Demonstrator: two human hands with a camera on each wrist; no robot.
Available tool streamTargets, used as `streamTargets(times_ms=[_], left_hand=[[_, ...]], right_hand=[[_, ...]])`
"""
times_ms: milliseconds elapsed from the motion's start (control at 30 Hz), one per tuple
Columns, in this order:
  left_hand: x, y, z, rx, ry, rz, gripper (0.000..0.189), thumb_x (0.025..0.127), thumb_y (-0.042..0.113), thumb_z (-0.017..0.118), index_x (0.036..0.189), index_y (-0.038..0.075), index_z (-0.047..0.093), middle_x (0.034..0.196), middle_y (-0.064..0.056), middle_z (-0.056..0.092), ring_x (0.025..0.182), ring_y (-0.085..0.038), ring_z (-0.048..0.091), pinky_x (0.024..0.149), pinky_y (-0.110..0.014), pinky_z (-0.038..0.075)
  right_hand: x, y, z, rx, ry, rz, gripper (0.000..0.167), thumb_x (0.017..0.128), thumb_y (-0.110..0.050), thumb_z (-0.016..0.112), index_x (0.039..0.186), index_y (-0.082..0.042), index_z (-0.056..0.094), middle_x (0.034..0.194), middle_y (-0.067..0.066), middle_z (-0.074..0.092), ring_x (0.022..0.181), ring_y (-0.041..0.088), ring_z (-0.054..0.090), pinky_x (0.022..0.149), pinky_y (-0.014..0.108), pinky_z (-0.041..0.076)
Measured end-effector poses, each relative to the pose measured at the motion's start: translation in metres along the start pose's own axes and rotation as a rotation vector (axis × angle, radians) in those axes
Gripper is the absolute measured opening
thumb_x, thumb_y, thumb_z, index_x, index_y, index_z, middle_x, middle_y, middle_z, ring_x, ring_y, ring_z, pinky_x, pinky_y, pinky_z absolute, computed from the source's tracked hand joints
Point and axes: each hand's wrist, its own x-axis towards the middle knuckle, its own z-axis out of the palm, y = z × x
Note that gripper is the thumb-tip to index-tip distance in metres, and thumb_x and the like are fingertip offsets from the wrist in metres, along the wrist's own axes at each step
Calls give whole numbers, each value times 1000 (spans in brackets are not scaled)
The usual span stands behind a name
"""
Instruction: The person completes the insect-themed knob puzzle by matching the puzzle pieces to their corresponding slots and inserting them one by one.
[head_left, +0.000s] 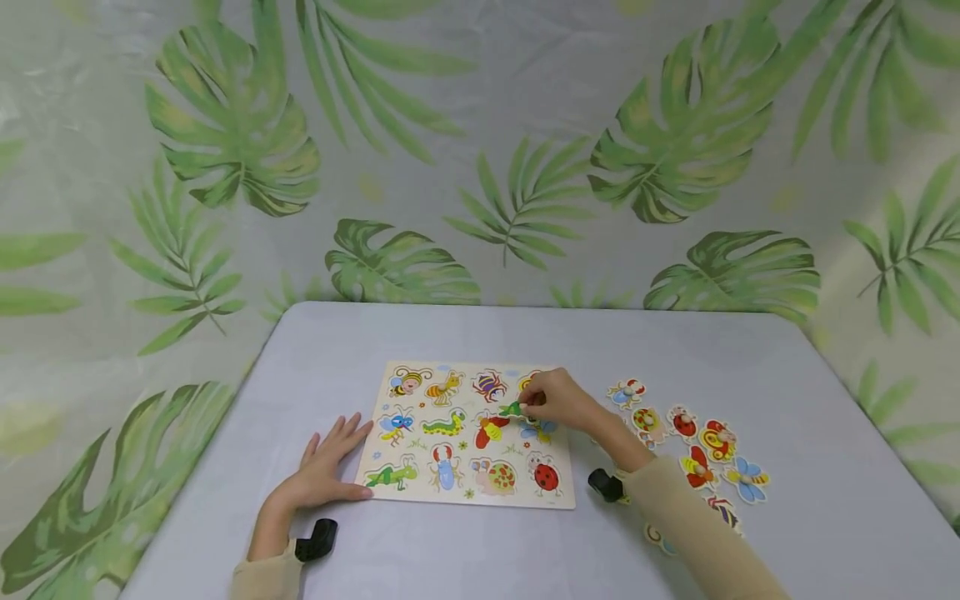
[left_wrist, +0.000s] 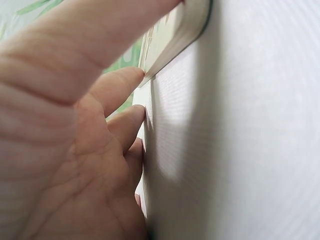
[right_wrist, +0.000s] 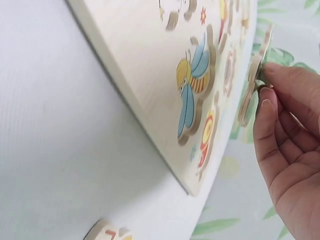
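Note:
A wooden insect puzzle board (head_left: 412,403) lies flat on the table, with rows of printed bug shapes cut into it. My left hand (head_left: 326,467) rests at its left edge, fingers spread, the thumb at the near left corner. In the left wrist view, the thumb and a fingertip touch the side of the board (left_wrist: 172,45). Over the right part of the board, my right hand (head_left: 558,398) pinches a green wooden puzzle piece (head_left: 512,409) between thumb and fingers. Seen edge-on in the right wrist view, that piece (right_wrist: 256,67) hangs above the board's surface.
To the right of the board lie several loose pieces, among them a ladybug (head_left: 682,422), a red butterfly (head_left: 717,440) and a blue-winged bug (head_left: 747,479). My right forearm passes over some of them. A leaf-print curtain (head_left: 525,108) hangs behind the white table (head_left: 525,333).

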Motion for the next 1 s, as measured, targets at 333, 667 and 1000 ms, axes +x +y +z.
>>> streamTargets(times_ms=[333, 667, 1000], left_hand=[[4, 4, -1, 8, 9, 10, 101, 65, 39, 81, 146, 7, 31, 156, -22, 17, 144, -47, 4, 111, -65, -6], [1, 3, 0, 3, -2, 4, 100, 66, 39, 81, 146, 7, 30, 156, -22, 17, 144, -46, 5, 111, -65, -6], [-1, 3, -1, 8, -5, -16, 100, 66, 38, 81, 147, 7, 30, 157, -21, 16, 144, -46, 3, 112, -64, -8]], right_hand=[[4, -11, 7, 13, 1, -40, 5, 80, -5, 69, 82, -4, 74, 74, 4, 68, 62, 0, 53, 56, 13, 47], [9, -25, 22, 33, -50, -41, 5, 81, -6, 69, 83, -5, 73, 73, 3, 67, 60, 0, 51, 55, 13, 45], [18, -42, 37, 28, -96, -25, 6, 81, -7, 68, 84, -6, 74, 75, 1, 68, 62, -1, 51, 56, 12, 46]])
